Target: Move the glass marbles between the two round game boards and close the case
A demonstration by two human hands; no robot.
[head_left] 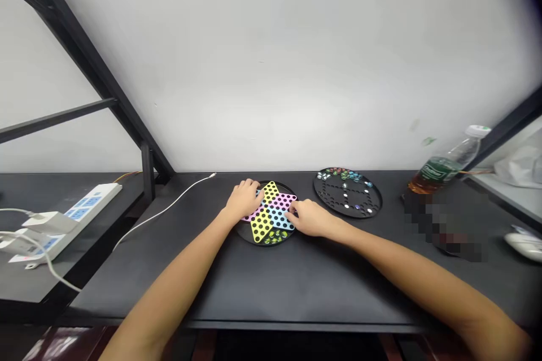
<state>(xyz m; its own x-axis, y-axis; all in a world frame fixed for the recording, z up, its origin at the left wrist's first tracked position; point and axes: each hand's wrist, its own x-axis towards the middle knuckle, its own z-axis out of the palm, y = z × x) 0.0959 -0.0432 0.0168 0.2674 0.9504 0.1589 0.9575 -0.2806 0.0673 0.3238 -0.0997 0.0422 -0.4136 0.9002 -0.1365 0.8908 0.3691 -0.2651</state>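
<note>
A star-shaped board (271, 209) in yellow, pink and blue, full of round holes, lies on a round black tray (245, 235). Green marbles (276, 236) show on the tray below the star. My left hand (244, 201) rests on the star's left side, its fingers bent over the edge; whether it grips anything is hidden. My right hand (308, 218) is at the star's right side, with thumb and forefinger curled towards each other by the blue and pink points. What they hold, if anything, is too small to make out.
A second round black tray (334, 199) with coloured marbles lies to the right. Farther right stands a tilted bottle (442, 168) beside blurred dark items. A white cable (163, 210) crosses the black table (305, 287) at left, near a power strip (91, 203).
</note>
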